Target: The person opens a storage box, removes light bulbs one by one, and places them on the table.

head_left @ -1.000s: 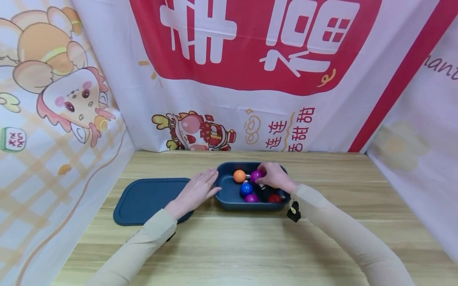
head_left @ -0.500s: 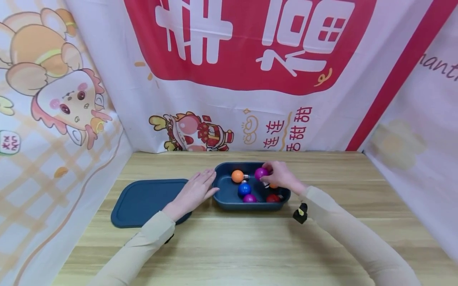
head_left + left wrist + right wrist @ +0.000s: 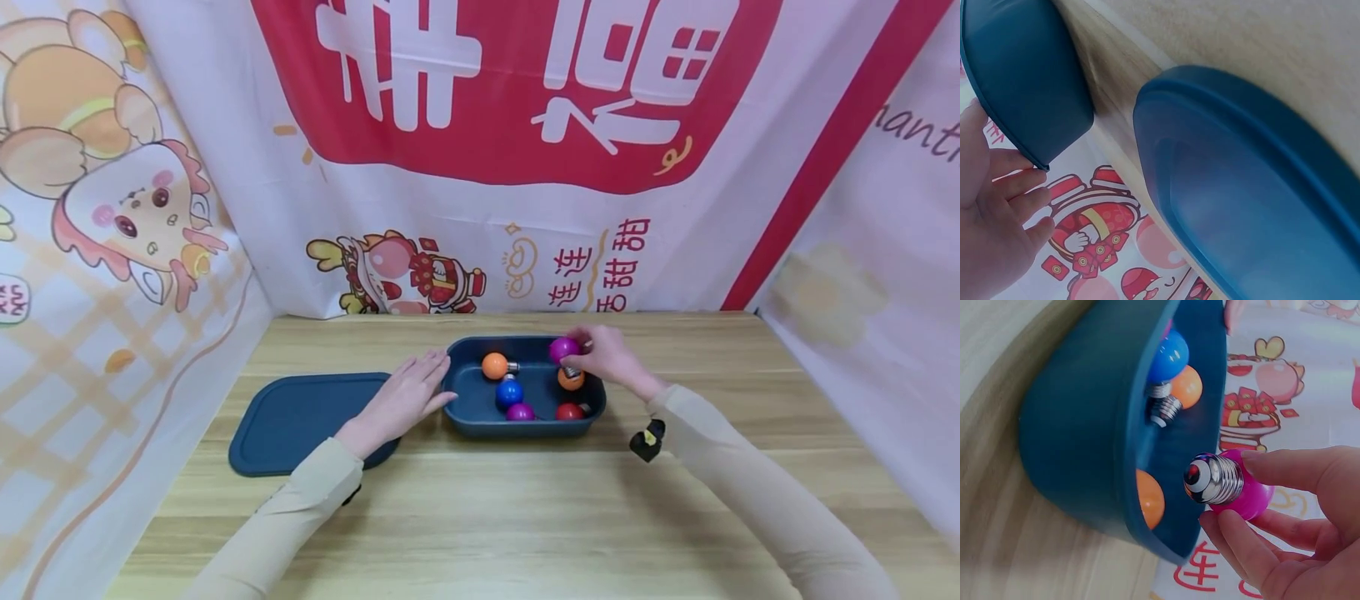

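Observation:
A dark blue box (image 3: 480, 427) holds several round coloured light bulbs with metal screw bases. My right hand (image 3: 611, 358) grips a magenta light bulb (image 3: 1250, 494) between thumb and fingers, over the box's back right corner, its screw base (image 3: 1215, 479) showing in the right wrist view. Inside the box lie an orange bulb (image 3: 495, 365), a blue bulb (image 3: 509, 392), another magenta bulb (image 3: 520, 412), a red bulb (image 3: 569, 412) and a second orange bulb (image 3: 572, 380). My left hand (image 3: 401, 400) has its fingers straight, fingertips right at the box's left rim (image 3: 1007, 134).
A flat dark blue lid (image 3: 307, 417) lies on the wooden table (image 3: 480, 517) left of the box, partly beneath my left forearm in the head view. A printed white and red cloth (image 3: 480, 167) hangs behind the table, with more cloth on both sides.
My right hand has lifted the magenta bulb and carried it right and back toward the box's corner, uncovering the orange bulb on the right. My left hand stays at the rim.

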### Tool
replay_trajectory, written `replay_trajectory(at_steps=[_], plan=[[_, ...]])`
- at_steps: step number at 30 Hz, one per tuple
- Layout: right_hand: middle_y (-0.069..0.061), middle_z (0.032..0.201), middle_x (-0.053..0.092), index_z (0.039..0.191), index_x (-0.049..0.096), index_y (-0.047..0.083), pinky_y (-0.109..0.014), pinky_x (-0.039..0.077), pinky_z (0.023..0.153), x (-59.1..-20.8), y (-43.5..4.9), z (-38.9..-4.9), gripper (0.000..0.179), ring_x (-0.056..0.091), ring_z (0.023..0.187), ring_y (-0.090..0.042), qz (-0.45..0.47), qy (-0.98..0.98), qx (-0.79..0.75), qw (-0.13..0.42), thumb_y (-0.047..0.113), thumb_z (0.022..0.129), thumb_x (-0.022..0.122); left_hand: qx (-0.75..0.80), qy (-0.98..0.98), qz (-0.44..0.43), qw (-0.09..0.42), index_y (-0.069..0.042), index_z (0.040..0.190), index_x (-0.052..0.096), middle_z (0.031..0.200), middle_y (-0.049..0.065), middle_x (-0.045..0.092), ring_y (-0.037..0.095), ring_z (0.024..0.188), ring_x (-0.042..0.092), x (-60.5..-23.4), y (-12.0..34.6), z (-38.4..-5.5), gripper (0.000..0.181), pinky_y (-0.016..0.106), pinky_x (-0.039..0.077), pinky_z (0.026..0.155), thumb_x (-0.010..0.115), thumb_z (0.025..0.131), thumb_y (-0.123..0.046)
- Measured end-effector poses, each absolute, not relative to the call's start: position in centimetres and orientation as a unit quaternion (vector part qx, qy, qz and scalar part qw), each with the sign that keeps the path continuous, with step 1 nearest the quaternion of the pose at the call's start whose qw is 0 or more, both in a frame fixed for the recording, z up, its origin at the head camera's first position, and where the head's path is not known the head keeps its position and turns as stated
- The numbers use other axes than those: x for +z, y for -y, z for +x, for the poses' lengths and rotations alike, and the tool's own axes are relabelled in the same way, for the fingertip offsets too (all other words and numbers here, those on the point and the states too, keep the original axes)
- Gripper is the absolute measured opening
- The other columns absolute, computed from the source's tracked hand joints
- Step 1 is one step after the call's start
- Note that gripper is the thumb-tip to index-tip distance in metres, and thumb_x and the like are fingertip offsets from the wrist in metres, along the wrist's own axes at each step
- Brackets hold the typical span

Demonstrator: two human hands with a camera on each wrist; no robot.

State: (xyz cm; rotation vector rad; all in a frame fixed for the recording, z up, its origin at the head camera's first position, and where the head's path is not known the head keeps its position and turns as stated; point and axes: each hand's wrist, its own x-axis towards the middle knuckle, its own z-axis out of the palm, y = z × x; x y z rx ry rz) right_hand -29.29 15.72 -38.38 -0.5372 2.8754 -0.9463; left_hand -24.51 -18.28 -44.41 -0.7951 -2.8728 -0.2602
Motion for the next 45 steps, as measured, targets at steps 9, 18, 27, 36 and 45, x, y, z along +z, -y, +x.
replay_trajectory(at_steps=[9,18,27,36,45], plan=[[-0.028,0.115,0.067,0.121,0.062,-0.008,-0.041,0.062,0.08,-37.6,-17.3,-29.5,0.04,0.069,0.101,-0.04,-0.162,-0.93,-0.329,0.02,0.013,0.088,0.073,-0.091,0.959,-0.261,0.067,-0.002,0.15,0.042,0.157,0.015,0.04,0.032,0.148,0.036,-44.3,18.3,-24.3,0.066,0.052,0.029,0.122,0.055,0.1,-0.044],[-0.029,0.118,0.066,0.123,0.06,-0.007,-0.041,0.061,0.082,-37.5,-19.2,-29.5,0.041,0.068,0.104,-0.04,-0.137,-0.935,-0.327,0.02,0.014,0.089,0.072,-0.09,0.958,-0.262,0.068,-0.002,0.149,0.042,0.157,0.015,0.04,0.032,0.148,0.036,-44.4,18.3,-24.4,0.065,0.051,0.028,0.123,0.053,0.101,-0.045],[-0.029,0.116,0.066,0.123,0.061,-0.007,-0.04,0.062,0.079,-38.0,-21.1,-29.6,0.043,0.068,0.102,-0.04,-0.121,-0.939,-0.321,0.011,0.017,0.089,0.072,-0.091,0.957,-0.265,0.073,-0.002,0.149,0.043,0.157,0.016,0.041,0.032,0.148,0.037,-44.6,18.3,-24.4,0.065,0.052,0.029,0.122,0.053,0.101,-0.045],[-0.031,0.113,0.067,0.118,0.062,-0.01,-0.042,0.06,0.08,-38.6,-22.7,-29.4,0.04,0.067,0.102,-0.041,-0.114,-0.943,-0.312,0.004,0.014,0.088,0.073,-0.094,0.958,-0.263,0.069,-0.002,0.149,0.042,0.158,0.015,0.04,0.031,0.149,0.036,-44.5,18.3,-24.3,0.065,0.052,0.029,0.122,0.053,0.101,-0.044],[-0.032,0.11,0.067,0.116,0.062,-0.012,-0.044,0.059,0.081,-39.6,-24.0,-29.7,0.04,0.067,0.099,-0.041,-0.104,-0.947,-0.304,0.005,0.015,0.088,0.072,-0.093,0.957,-0.265,0.07,-0.002,0.149,0.042,0.157,0.016,0.04,0.032,0.148,0.037,-44.5,18.3,-24.3,0.065,0.052,0.029,0.122,0.054,0.101,-0.044]])
